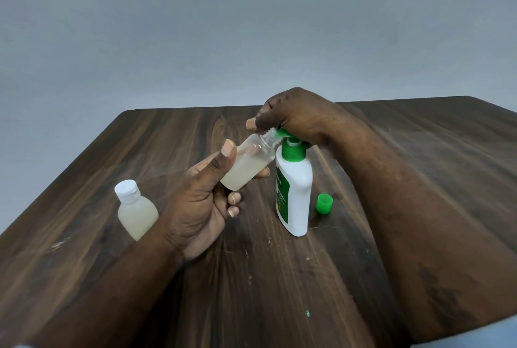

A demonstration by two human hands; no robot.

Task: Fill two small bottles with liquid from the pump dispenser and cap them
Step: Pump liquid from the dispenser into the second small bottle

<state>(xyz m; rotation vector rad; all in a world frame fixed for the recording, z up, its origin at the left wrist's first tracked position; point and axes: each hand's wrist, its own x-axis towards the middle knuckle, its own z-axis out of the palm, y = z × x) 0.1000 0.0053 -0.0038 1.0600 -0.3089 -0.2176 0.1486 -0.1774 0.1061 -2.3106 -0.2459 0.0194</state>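
Left hand [201, 208], left of the dispenser [295, 194]: thumb and fingers wrapped round the open bottle [246, 168], which is tilted with its neck at the spout. Keep the neck under the spout, pump slow. Capped bottle [137, 213] further left, green cap [324, 203] right. Right hand [296, 115]: fingers curled over the pump head. Label: only "ORIGINAL" looks legible.

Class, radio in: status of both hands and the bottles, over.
Left hand holds open bottle, neck tilted at nozzle. Right hand atop pump dispenser. Capped bottle stands far left. Green cap loose by dispenser; nothing blocking.
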